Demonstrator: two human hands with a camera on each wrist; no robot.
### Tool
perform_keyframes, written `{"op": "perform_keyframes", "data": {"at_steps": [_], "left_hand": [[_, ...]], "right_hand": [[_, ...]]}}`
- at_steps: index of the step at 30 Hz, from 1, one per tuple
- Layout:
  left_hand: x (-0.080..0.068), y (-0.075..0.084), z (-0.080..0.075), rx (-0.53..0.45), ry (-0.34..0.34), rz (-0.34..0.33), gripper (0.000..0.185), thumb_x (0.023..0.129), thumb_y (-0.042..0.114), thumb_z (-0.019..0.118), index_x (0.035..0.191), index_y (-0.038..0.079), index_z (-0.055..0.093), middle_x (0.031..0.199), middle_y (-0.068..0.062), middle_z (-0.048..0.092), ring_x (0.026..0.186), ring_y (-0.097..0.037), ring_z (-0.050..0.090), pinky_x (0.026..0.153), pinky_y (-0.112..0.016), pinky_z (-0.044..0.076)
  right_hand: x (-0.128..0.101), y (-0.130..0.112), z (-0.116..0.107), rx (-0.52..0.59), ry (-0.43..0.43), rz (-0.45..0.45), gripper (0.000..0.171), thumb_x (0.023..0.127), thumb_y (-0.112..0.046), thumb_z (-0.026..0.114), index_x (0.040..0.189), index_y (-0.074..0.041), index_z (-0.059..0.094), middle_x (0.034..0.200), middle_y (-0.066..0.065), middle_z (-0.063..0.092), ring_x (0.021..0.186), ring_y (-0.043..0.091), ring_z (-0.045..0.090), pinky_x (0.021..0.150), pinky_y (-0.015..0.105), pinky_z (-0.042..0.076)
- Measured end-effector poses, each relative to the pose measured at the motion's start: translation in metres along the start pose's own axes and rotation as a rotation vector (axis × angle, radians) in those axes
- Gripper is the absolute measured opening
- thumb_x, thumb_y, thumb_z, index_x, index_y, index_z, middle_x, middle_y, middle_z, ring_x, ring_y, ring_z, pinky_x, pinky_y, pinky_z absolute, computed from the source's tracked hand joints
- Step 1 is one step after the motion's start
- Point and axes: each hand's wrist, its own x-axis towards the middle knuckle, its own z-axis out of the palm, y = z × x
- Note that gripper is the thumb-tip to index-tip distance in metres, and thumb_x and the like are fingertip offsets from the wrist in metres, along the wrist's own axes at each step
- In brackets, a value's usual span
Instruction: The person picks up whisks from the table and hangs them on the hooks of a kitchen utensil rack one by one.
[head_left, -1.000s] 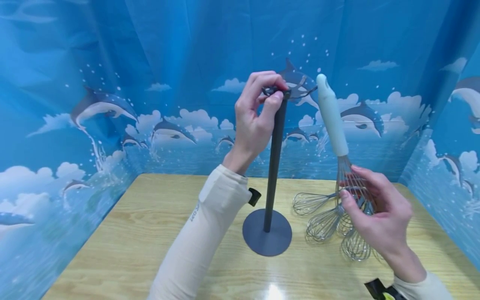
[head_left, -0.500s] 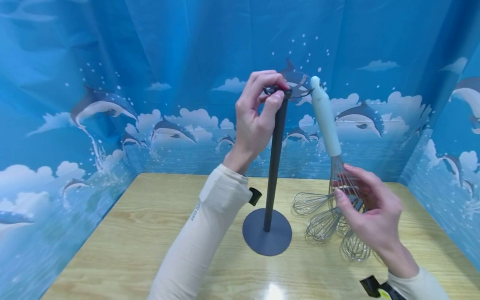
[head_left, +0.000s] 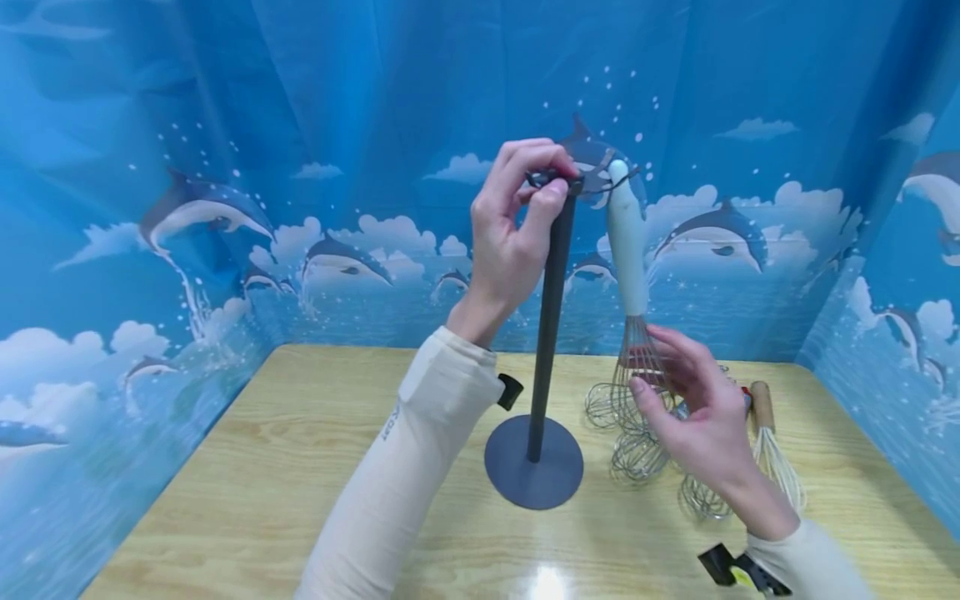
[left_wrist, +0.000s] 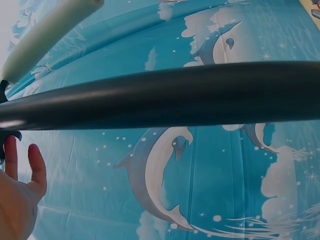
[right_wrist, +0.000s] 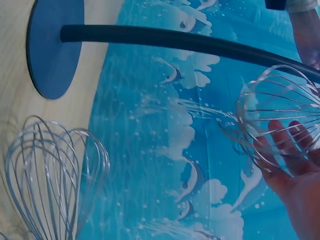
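A black stand with a round base [head_left: 534,467] and hooks on top stands upright on the table. My left hand [head_left: 510,221] pinches its top between thumb and fingers. Just right of the pole, my right hand [head_left: 701,408] holds a whisk [head_left: 628,250] by its wires, pale green handle upward. The handle's tip overlaps one of the hooks [head_left: 622,182] in the head view. From the left wrist, the pole [left_wrist: 175,97] crosses the picture, with the pale handle [left_wrist: 55,35] beyond it. The right wrist view has my fingers [right_wrist: 285,142] against the wire loops [right_wrist: 280,95].
Several wire whisks [head_left: 637,457] lie on the table right of the stand, partly behind my right hand. Among them is one with a wooden handle [head_left: 762,404]. A blue dolphin-print curtain [head_left: 375,167] surrounds the wooden table [head_left: 300,433] at the back and sides.
My right hand has carried the whisk leftward, bringing its handle tip over the hook and making it more upright. The wooden-handled whisk has come into sight. My left hand stays on the stand.
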Motion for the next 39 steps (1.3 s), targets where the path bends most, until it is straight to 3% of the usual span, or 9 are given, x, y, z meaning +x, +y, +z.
{"op": "perform_keyframes", "data": {"at_steps": [4,8,13,24,30,39], "left_hand": [[0.0,0.0,0.0,0.002,0.002,0.002,0.028,0.097,0.014,0.049,0.107,-0.007,0.064,0.119,-0.023,0.059,0.105,-0.023,0.058,0.08,-0.026,0.054],[0.0,-0.001,0.0,0.012,0.001,0.014,0.03,0.097,0.016,0.049,0.107,-0.007,0.064,0.118,-0.023,0.059,0.104,-0.022,0.058,0.079,-0.027,0.054],[0.001,-0.002,0.0,0.033,0.005,0.036,0.03,0.097,0.016,0.048,0.107,-0.008,0.064,0.117,-0.023,0.059,0.103,-0.019,0.057,0.077,-0.026,0.054],[0.0,-0.001,0.0,0.014,0.011,0.012,0.028,0.097,0.013,0.05,0.107,-0.008,0.065,0.117,-0.023,0.059,0.107,-0.021,0.058,0.081,-0.027,0.055],[0.0,-0.002,0.0,-0.03,0.023,-0.004,0.026,0.097,0.011,0.052,0.106,-0.01,0.066,0.117,-0.024,0.059,0.105,-0.017,0.059,0.084,-0.03,0.057],[-0.003,0.0,-0.001,-0.109,0.045,-0.015,0.021,0.098,0.002,0.056,0.109,-0.013,0.065,0.12,-0.028,0.059,0.111,-0.021,0.061,0.087,-0.038,0.059]], "right_hand": [[-0.004,-0.001,0.007,-0.115,-0.053,0.102,0.075,0.08,0.02,0.07,0.148,-0.003,0.049,0.123,0.008,0.071,0.11,0.002,0.069,0.094,0.016,0.056],[-0.007,-0.001,0.011,-0.16,-0.09,0.17,0.078,0.084,0.014,0.072,0.152,-0.013,0.045,0.126,0.022,0.069,0.112,-0.001,0.067,0.094,0.013,0.054],[-0.009,-0.002,0.015,-0.159,-0.108,0.236,0.079,0.086,0.007,0.075,0.153,-0.021,0.044,0.131,0.017,0.068,0.114,-0.001,0.066,0.095,0.012,0.053],[-0.013,0.002,0.017,-0.176,-0.145,0.255,0.078,0.086,0.003,0.076,0.154,-0.016,0.043,0.133,0.014,0.068,0.115,0.001,0.065,0.093,0.014,0.054],[-0.014,0.004,0.017,-0.188,-0.161,0.268,0.076,0.087,0.001,0.076,0.153,-0.021,0.045,0.134,0.014,0.068,0.114,0.002,0.066,0.091,0.015,0.056],[-0.018,0.003,0.012,-0.195,-0.162,0.281,0.073,0.089,0.0,0.075,0.151,-0.025,0.048,0.135,0.014,0.067,0.114,-0.002,0.065,0.09,0.015,0.056]]}}
